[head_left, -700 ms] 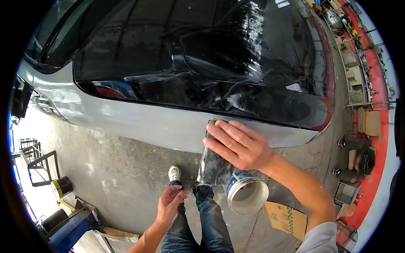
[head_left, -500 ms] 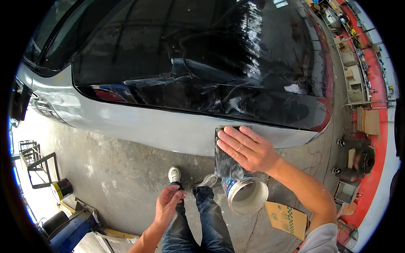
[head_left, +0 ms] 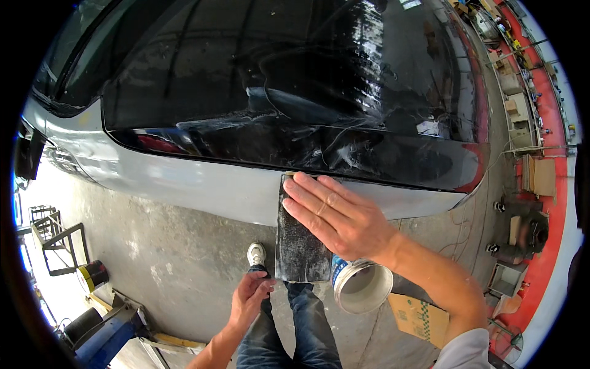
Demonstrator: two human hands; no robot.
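A dark sheet of sandpaper [head_left: 301, 252], dusted with pale powder, lies against the light grey body edge [head_left: 203, 184] of a car. My right hand [head_left: 344, 218] presses flat on its upper part, fingers stretched toward the left. The sheet's lower part hangs below the panel, over my legs. Above the grey strip, the car's glossy black panel [head_left: 258, 92] carries whitish smears and reflections. My left hand [head_left: 251, 295] hovers low in front of my leg, its fingers loosely bent and apart, with nothing visible in it.
A bucket [head_left: 364, 288] stands on the concrete floor below my right hand, beside a flattened cardboard piece [head_left: 420, 320]. Black metal frames [head_left: 64, 246] and a dark tin [head_left: 92, 275] are at the left. Shelving [head_left: 519, 117] and a person in dark clothes [head_left: 530, 234] are at the right.
My right hand has slid left along the grey edge with the sandpaper, and more of the hanging sheet now shows. My left hand has stayed nearly still.
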